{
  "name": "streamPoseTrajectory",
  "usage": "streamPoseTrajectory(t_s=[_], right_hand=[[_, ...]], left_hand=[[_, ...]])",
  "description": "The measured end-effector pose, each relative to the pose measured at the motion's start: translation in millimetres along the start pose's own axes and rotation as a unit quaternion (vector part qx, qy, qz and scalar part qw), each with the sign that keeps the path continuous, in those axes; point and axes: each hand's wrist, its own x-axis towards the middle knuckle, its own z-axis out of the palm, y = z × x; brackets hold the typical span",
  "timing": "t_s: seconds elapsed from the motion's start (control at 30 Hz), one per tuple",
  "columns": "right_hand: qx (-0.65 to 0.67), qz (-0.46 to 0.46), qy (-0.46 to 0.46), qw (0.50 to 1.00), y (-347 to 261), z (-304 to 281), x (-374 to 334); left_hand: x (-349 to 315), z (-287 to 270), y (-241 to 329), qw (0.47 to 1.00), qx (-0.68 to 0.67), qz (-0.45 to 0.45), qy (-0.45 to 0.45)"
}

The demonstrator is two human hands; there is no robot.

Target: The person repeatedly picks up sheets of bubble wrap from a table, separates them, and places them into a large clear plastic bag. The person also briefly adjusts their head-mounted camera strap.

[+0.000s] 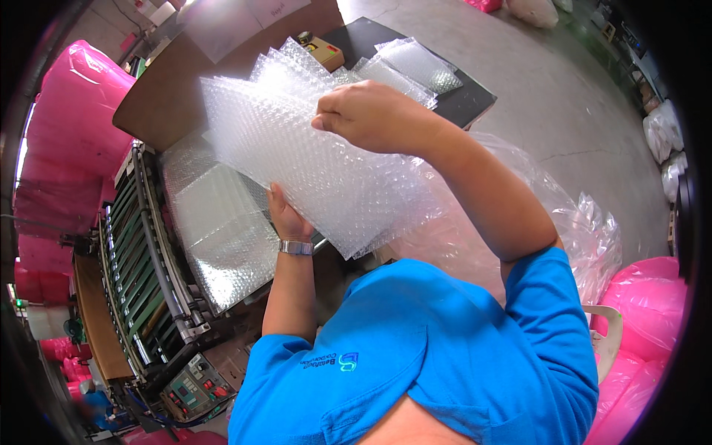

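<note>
A fanned bunch of clear bubble wrap sheets or pouches (297, 156) is held up in front of me, tilted. My left hand (288, 216), with a metal watch on its wrist, grips the near left edge, its thumb showing and its other fingers hidden behind the plastic. Over the upper right part of the bunch is my right hand (367, 115), its fingers curled closed; what they pinch, if anything, is hidden. Further bubble wrap pieces (419, 63) lie on the dark table (475, 93) beyond my right hand. A wide bubble wrap web (222, 215) lies flat to the left.
Left of me stands a machine with rollers and green strips (141, 252), with a control box (196, 389) below. A brown board (170, 96) rises behind the sheets, near a yellowish box (324, 53). Clear plastic film (475, 215) and pink bags (645, 311) are at the right.
</note>
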Motion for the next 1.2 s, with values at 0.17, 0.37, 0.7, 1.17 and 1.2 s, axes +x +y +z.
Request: streamPoseTrajectory(t_s=[0.17,0.37,0.7,1.17,1.2], right_hand=[[0.053,-0.031,-0.033,0.998,-2,-4,-5],[-0.013,-0.066,0.193,0.979,-1,24,-4],[-0.014,-0.011,0.159,0.987,-21,-33,63],[-0.006,-0.027,0.269,0.963,-3,-6,82],[0.04,-0.008,0.287,0.957,1,-15,85]], left_hand=[[-6,0,1,0.997,-0.05,-0.035,-0.041],[-4,1,1,1.0,0.007,0.014,-0.013],[-20,28,-5,0.991,-0.027,-0.089,-0.094],[-2,17,-2,0.995,0.011,-0.058,-0.085],[-3,18,-3,0.996,0.009,-0.058,-0.075]])
